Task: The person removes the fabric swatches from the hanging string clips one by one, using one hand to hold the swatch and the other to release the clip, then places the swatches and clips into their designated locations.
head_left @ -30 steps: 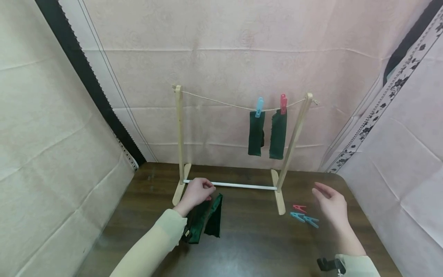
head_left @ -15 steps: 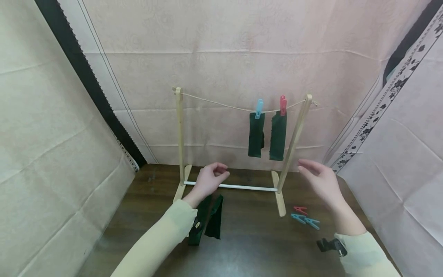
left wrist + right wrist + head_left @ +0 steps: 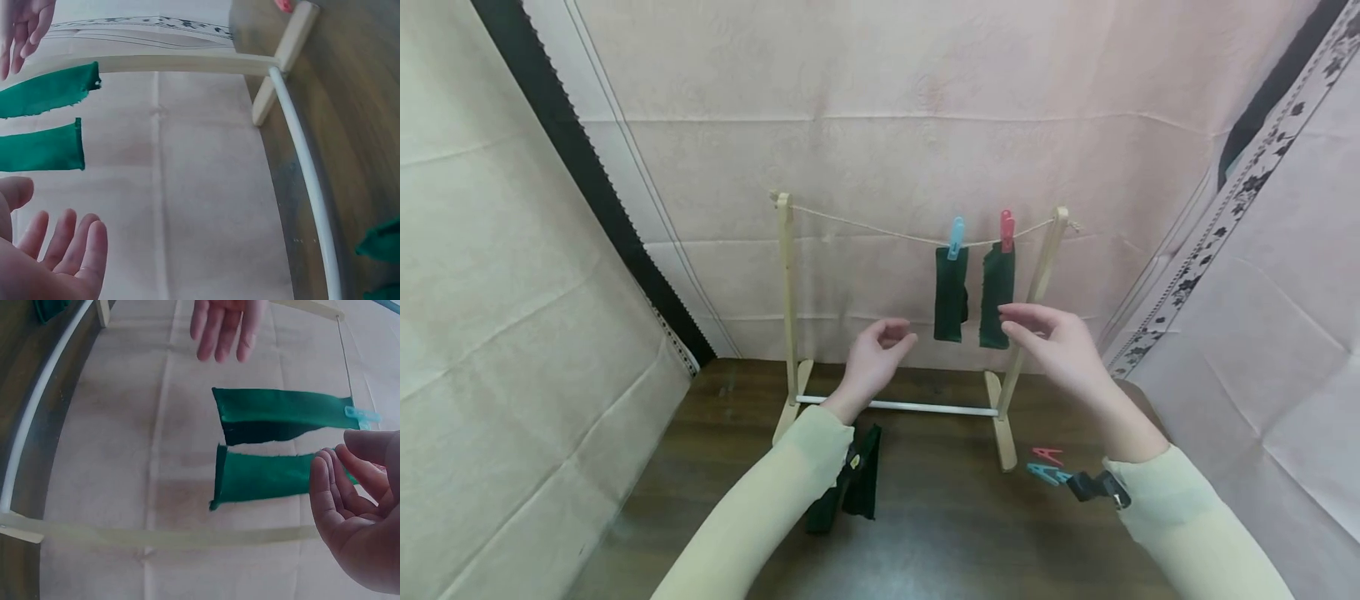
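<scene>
A small wooden drying rack (image 3: 786,292) stands on a dark table (image 3: 940,525), with a string (image 3: 865,228) between its posts. Two dark green cloth strips hang at the string's right end. A blue clothespin (image 3: 956,237) holds the left strip (image 3: 951,293) and a red clothespin (image 3: 1006,230) holds the right strip (image 3: 997,283). My left hand (image 3: 883,346) hovers empty in front of the rack, left of the strips, fingers loosely curled (image 3: 62,250). My right hand (image 3: 1045,337) is raised at the right strip's lower end, fingers relaxed and holding nothing (image 3: 356,500).
More green cloth strips (image 3: 857,479) lie on the table under my left forearm. Loose red (image 3: 1047,455) and blue (image 3: 1043,473) clothespins lie by the rack's right foot. A white bar (image 3: 917,407) joins the rack's feet. Pale fabric walls close in on three sides.
Both hands have risen from the table. The left left the cloth pile and moved up and right. The right moved up and left from the loose pins to the hanging strips.
</scene>
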Demonstrator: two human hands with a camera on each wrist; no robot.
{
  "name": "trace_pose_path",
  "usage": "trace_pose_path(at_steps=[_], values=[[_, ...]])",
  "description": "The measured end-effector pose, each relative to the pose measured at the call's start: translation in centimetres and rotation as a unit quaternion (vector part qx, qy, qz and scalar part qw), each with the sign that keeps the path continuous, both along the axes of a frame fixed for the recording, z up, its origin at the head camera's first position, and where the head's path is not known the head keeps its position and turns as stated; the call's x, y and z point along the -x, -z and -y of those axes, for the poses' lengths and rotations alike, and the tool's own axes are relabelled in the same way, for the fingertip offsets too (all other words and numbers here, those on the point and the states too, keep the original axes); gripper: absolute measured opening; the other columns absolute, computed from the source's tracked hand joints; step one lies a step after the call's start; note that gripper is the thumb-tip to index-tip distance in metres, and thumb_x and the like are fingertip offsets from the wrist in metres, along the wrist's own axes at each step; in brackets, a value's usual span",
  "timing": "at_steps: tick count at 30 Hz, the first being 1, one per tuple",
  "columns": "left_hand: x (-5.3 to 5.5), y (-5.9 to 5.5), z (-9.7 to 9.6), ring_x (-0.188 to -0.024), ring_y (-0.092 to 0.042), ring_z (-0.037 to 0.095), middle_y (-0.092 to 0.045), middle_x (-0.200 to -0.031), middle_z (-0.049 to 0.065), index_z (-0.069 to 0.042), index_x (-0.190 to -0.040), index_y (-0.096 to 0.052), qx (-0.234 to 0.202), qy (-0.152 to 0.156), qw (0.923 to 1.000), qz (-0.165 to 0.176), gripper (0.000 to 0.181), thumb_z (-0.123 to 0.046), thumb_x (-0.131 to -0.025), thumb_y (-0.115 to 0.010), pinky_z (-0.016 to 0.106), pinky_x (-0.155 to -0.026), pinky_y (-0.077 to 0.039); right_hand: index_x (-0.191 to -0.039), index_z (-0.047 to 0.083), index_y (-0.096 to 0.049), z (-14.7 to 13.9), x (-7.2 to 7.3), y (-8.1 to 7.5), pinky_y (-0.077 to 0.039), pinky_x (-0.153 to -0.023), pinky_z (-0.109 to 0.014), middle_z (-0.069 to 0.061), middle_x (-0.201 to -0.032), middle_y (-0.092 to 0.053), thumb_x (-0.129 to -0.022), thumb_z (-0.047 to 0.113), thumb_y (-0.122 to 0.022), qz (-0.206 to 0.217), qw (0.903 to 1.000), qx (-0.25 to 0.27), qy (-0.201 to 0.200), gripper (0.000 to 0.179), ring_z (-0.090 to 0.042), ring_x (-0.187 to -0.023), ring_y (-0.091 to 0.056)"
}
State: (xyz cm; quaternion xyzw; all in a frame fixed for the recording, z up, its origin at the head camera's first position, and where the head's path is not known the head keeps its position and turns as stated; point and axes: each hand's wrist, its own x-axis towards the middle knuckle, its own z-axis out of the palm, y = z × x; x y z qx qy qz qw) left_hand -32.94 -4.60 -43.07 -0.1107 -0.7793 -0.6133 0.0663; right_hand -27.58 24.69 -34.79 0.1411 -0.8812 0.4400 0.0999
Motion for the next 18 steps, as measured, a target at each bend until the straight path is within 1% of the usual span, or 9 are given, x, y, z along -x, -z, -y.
trace_pose_path(at_steps=[4,8,13,18], values=[[0.4,-0.5,-0.7,-0.122,-0.066,0.022,-0.071,-0.128,-0.001,-0.019,-0.132,-0.071,-0.045,-0.001,0.999,0.005,0.033,-0.033,-0.102,-0.077,0.045,-0.101,-0.057,-0.145,0.015,-0.066,1.0,0.3,-0.6,-0.052,-0.105,-0.058,-0.008,-0.144,-0.067,-0.106,0.047,-0.066,-0.003,1.0,0.001,-0.008,0.051,-0.031,-0.126,-0.066],[0.7,-0.9,-1.1,-0.123,-0.066,0.022,-0.071,-0.129,0.001,-0.018,-0.133,-0.07,-0.075,-0.001,0.9972,0.001,0.035,-0.033,-0.102,-0.077,0.045,-0.104,-0.055,-0.146,0.016,-0.066,1.7,0.7,-1.3,-0.054,-0.104,-0.055,-0.008,-0.144,-0.067,-0.106,0.047,-0.067,-0.003,0.9999,0.01,-0.01,0.05,-0.03,-0.124,-0.068],[1.2,-1.2,-1.6,-0.122,-0.067,0.024,-0.071,-0.13,0.003,-0.013,-0.135,-0.068,-0.106,0.007,0.9943,-0.011,0.039,-0.031,-0.102,-0.078,0.044,-0.105,-0.054,-0.146,0.016,-0.067,2.4,1.1,-2.3,-0.054,-0.106,-0.052,-0.006,-0.144,-0.067,-0.106,0.046,-0.067,-0.013,0.9998,0.016,-0.006,0.049,-0.028,-0.126,-0.066],[1.4,-1.6,-2.3,-0.122,-0.067,0.025,-0.07,-0.131,0.005,-0.008,-0.138,-0.066,-0.124,0.019,0.9921,-0.01,0.043,-0.028,-0.102,-0.077,0.044,-0.105,-0.054,-0.146,0.017,-0.067,3.1,1.0,-3.7,-0.053,-0.107,-0.05,-0.003,-0.143,-0.068,-0.105,0.048,-0.067,-0.027,0.9991,0.034,-0.004,0.051,-0.025,-0.126,-0.066]])
